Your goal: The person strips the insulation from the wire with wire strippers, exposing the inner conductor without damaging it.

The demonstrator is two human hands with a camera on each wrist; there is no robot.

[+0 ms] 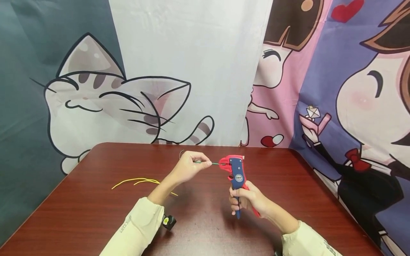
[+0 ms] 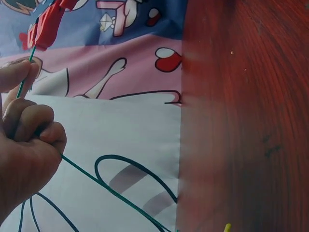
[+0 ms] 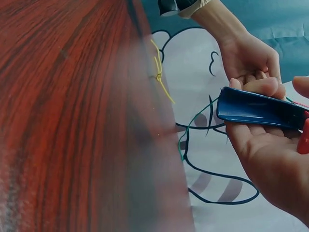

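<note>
My left hand pinches a thin green wire between thumb and fingers. The wire's front end reaches the red nose of a blue-and-red wire stripper; how deep it sits inside is too small to tell. My right hand grips the stripper by its handles, holding it upright above the table. In the left wrist view, the tail of the green wire trails out below the curled fingers. The right wrist view shows the blue handle across the right palm, with the left hand beyond.
Several yellow wires lie on the brown wooden table, left of and partly behind the left forearm. A black wrist-worn device sits at the left sleeve. Cartoon-printed cloth hangs behind and beside the table.
</note>
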